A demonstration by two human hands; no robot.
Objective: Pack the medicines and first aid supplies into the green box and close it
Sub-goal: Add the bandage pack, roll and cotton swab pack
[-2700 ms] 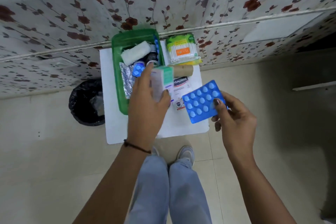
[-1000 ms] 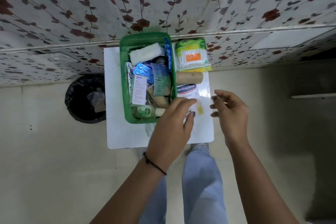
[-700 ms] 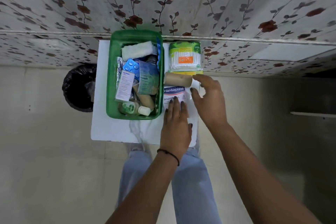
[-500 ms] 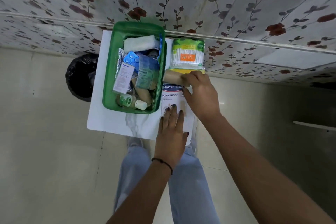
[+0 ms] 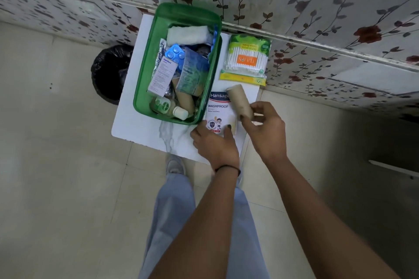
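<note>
The open green box [image 5: 142,79] stands on a small white table [image 5: 129,124], holding a white gauze roll [image 5: 187,34], blue blister packs [image 5: 175,55], medicine cartons, a sachet and a small bottle [image 5: 169,108]. My right hand [image 5: 265,130] grips the near end of a tan bandage roll [image 5: 240,102], lifted and tilted above the table. My left hand [image 5: 215,142] pinches the near edge of the flat Hansaplast plaster box [image 5: 217,111], just right of the green box. A pack of cotton buds [image 5: 247,59] lies at the table's far right.
A black-lined bin [image 5: 111,72] sits on the floor left of the table. A floral-papered wall [image 5: 294,7] runs right behind the table. My legs and a shoe [image 5: 175,166] are below the table's near edge, on beige floor tiles.
My right hand has lifted the tan bandage roll off the table and swung it toward me. My left hand's fingers have closed on the plaster box's near edge.
</note>
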